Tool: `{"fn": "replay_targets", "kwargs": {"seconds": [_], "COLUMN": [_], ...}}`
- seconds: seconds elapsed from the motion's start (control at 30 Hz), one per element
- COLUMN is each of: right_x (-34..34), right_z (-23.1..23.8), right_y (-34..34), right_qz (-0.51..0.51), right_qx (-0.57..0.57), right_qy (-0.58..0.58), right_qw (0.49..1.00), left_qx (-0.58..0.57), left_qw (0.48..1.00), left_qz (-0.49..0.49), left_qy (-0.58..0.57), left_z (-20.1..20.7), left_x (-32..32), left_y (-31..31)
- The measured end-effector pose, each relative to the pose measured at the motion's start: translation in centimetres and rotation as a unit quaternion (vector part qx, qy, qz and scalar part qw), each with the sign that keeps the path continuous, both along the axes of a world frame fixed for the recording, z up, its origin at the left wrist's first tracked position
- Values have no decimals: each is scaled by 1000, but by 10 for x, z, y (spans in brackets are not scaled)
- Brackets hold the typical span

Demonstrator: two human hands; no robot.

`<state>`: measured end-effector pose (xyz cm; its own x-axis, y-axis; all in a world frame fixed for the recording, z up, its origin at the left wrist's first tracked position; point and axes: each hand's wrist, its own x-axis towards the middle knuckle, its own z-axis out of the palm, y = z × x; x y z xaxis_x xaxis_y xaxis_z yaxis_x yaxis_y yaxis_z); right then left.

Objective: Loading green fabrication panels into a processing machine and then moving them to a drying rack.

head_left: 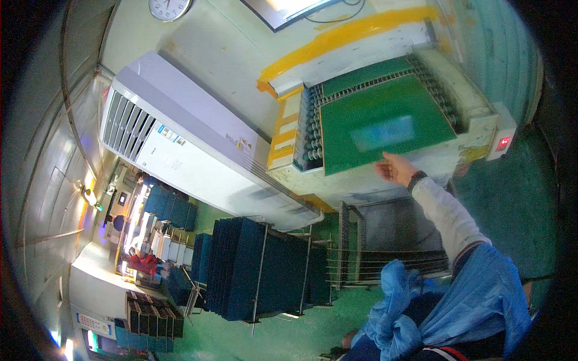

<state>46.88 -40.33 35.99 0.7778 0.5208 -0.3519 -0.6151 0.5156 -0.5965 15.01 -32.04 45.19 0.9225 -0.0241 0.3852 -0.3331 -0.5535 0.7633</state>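
Note:
My right hand (394, 169) reaches up from the lower right in a pale sleeve, with a dark band at the wrist. Its fingers are slightly bent and apart, at the near edge of a green rectangular board (352, 117). The topmost digit overlaps that edge; I cannot make out a firm hold. The board lies on rows of small rollers (313, 123) in a white machine (475, 90), its near edge reaching the machine's front. A second green board (361, 77) lies behind it. My left hand is not in view.
Dark boards (235, 271) stand upright in a metal rack (259, 274) below the machine. A white floor-standing air conditioner (205, 156) leans across the tilted view. Blue cloth (475, 301) hangs about my arm. A red-lit switch (503, 144) sits on the machine's right.

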Motion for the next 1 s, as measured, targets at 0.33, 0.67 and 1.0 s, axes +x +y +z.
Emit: {"fn": "replay_targets", "kwargs": {"seconds": [0.33,0.67,1.0], "right_x": [6,-54,-152], "right_z": [5,18,-15], "right_y": [12,20,34], "right_qz": [-1,186,382], "right_qx": [-12,-207,-356], "right_qy": [8,-113,-509], "right_qw": [1000,954,685], "left_qx": [7,173,-160], "left_qw": [1000,890,891], "left_qz": [13,117,180], "left_qy": [5,406,386], "left_z": [-17,-412,-404], "left_x": [-8,-242,-292], "left_y": [14,167,182]}}
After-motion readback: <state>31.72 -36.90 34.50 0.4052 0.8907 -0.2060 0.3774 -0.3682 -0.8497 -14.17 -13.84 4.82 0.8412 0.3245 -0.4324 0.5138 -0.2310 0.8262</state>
